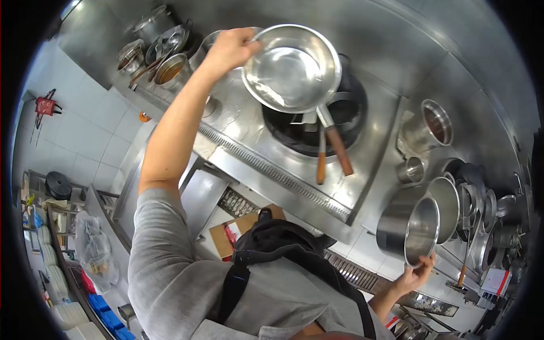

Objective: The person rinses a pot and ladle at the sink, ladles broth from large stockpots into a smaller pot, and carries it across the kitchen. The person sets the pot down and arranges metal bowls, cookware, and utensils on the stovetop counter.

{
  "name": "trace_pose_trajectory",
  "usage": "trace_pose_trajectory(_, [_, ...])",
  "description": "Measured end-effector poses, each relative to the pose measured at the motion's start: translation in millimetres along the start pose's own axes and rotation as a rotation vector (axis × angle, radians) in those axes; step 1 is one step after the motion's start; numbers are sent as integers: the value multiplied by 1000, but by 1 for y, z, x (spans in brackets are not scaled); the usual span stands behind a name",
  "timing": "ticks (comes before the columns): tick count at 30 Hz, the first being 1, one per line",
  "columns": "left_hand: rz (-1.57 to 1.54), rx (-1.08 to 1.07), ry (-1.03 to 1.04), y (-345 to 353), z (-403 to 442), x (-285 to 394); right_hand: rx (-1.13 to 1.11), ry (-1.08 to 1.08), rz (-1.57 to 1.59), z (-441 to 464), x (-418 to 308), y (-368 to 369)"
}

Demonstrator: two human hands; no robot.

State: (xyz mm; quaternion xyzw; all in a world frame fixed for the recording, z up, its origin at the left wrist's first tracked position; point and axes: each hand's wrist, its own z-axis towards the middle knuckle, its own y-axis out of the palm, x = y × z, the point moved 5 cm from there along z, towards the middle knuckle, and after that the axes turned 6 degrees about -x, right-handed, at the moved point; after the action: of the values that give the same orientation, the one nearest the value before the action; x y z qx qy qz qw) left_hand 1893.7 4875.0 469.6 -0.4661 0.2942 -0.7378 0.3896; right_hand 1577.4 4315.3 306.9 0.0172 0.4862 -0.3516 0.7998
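My left hand (235, 50) is closed on the far-left rim of a shiny steel pan (292, 71). The pan's wooden handle (340, 152) points toward me. Beneath it, a dark wok (354, 122) sits on the stove, partly hidden. A second wooden-handled utensil (321, 161) sticks out of the wok; its head is hidden. Low on the right, the fingers of my right hand (415, 276) grip the lower edge of a steel bowl (422, 232), which is tilted on its side. Behind that bowl is a large steel pot (391, 224).
Pots and a container of brown liquid (170, 72) crowd the far-left counter. A tall steel container (435, 123) and a small steel cup (411, 169) stand right of the stove. Pans and ladles (481, 204) hang or stack at far right. Cardboard (224, 235) lies on the floor.
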Motion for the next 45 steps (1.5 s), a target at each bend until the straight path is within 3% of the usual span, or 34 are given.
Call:
trace_pose_trajectory(7, [319, 15, -252, -69, -21, -212, -226, 26, 49, 28, -46, 121])
trace_pose_trajectory(10, [402, 124, -331, -76, -32, -289, -297, -122, 127, 52, -58, 170])
trace_pose_trajectory(11, [322, 48, -454, -76, -36, -299, -291, -51, 108, 57, -65, 187])
trace_pose_trajectory(13, [346, 107, -501, -72, -38, -320, -379, -53, 143, 75, -59, 221])
trace_pose_trajectory(19, [528, 73, -477, -22, 55, -385, -414, -118, 65, 103, -71, 298])
trace_pose_trajectory(28, [835, 16, -111, 144, 278, -493, -193, 85, -232, 95, -111, 371])
trace_pose_trajectory(32, [896, -104, -73, 233, 308, -525, -123, 153, -290, 102, -135, 394])
trace_pose_trajectory(35, [1074, -18, 86, 282, 305, -523, -104, 201, -353, 101, -138, 405])
trace_pose_trajectory(39, [951, -187, -77, 335, 304, -556, -141, 247, -456, 99, -137, 412])
trace_pose_trajectory(41, [522, -456, -373, 314, 308, -567, -134, 261, -446, 98, -137, 414])
trace_pose_trajectory(44, [319, -285, -670, 253, 305, -581, -115, 292, -392, 94, -130, 416])
trace_pose_trajectory(45, [336, -283, -671, 245, 306, -591, -118, 301, -378, 94, -126, 419])
